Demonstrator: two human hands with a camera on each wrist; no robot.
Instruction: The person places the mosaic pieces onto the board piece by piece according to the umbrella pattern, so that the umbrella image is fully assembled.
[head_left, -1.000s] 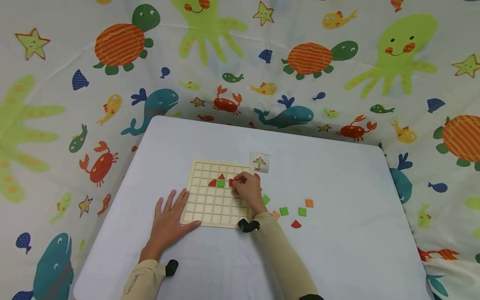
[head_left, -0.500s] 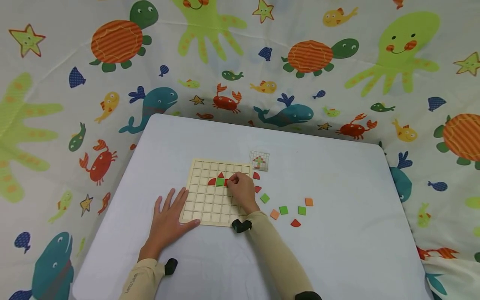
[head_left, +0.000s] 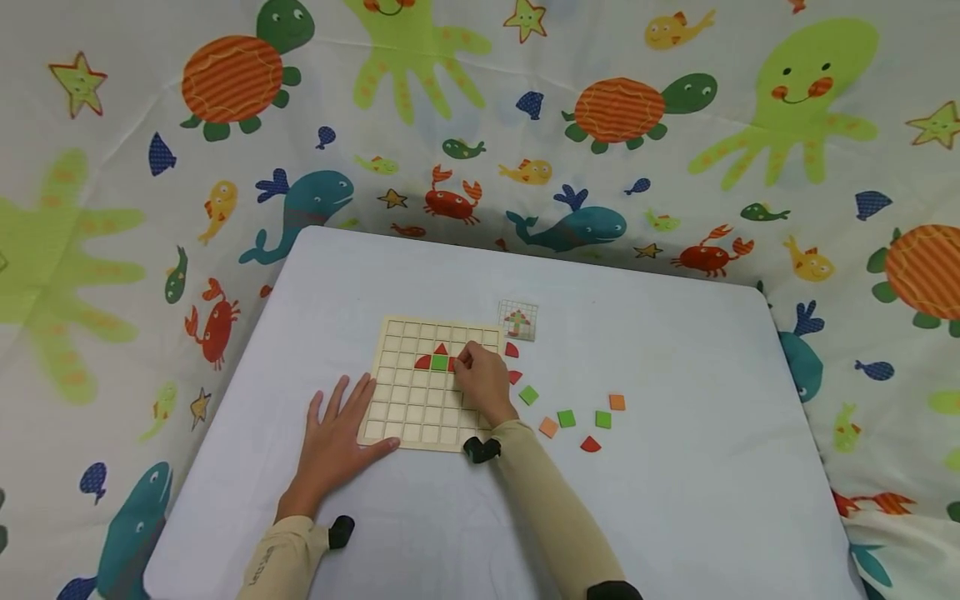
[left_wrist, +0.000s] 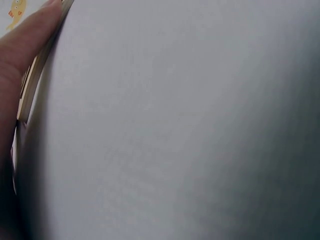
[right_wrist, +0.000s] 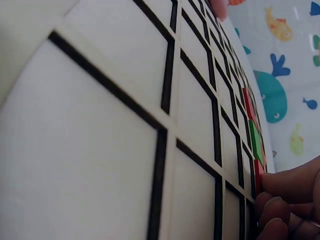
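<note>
A wooden grid board (head_left: pixel 412 414) lies on the white table. Set in its cells are a red triangle (head_left: pixel 442 349), a green square tile (head_left: pixel 439 363) below it, and a red quarter-circle tile (head_left: pixel 423 362) left of the green one. My right hand (head_left: pixel 483 383) pinches another red tile (right_wrist: pixel 258 175) in the cell just right of the green square; the fingers hide most of it. Spread flat, my left hand (head_left: pixel 337 429) rests at the board's left and lower-left edge, its thumb along the near side. In the left wrist view a finger (left_wrist: pixel 30 37) lies against the board's edge.
A small pattern card (head_left: pixel 517 321) lies at the board's upper right corner. Loose red quarter-circles (head_left: pixel 591 444), green squares (head_left: pixel 566 418) and orange squares (head_left: pixel 617 402) are scattered right of the board. A sea-animal printed cloth (head_left: pixel 450 150) hangs behind the table.
My right hand has moved slightly left, bringing the red tile against the green square's right side; over the last half second it has hardly moved. The left hand has stayed put.
</note>
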